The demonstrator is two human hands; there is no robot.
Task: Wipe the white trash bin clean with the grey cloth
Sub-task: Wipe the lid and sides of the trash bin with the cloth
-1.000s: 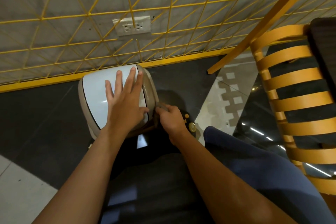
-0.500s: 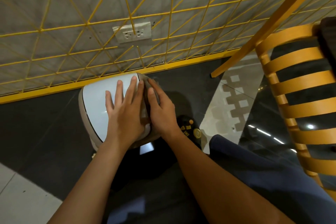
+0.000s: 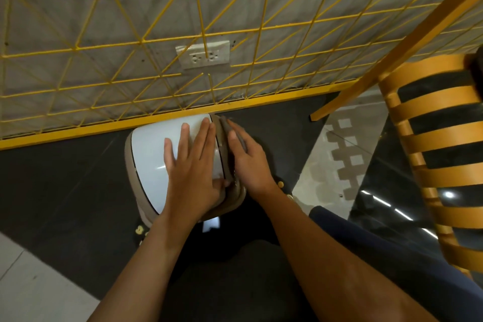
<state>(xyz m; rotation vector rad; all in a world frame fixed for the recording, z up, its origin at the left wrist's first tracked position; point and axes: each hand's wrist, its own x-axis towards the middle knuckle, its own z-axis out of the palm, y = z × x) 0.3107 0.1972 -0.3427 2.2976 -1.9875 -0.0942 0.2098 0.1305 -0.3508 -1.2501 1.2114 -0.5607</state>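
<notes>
The white trash bin [image 3: 149, 157] with a beige rim stands on the dark floor below me, close to the yellow wall rail. My left hand [image 3: 193, 165] lies flat on its white lid, fingers spread, holding nothing. My right hand [image 3: 248, 162] presses the grey cloth [image 3: 232, 133] against the bin's right side near the top edge. Only a strip of the cloth shows under and beyond my fingers.
A yellow wire grid [image 3: 235, 34] covers the grey wall, with a power socket [image 3: 203, 56] above the bin. An orange slatted chair [image 3: 433, 154] stands at the right, one leg [image 3: 366, 81] slanting down to the floor. My blue-clad knee [image 3: 366, 243] is at the lower right.
My right hand slid the cloth up the bin's right side, from the lower front corner toward the wall. My left hand stayed flat on the lid. The view shifted slightly down.
</notes>
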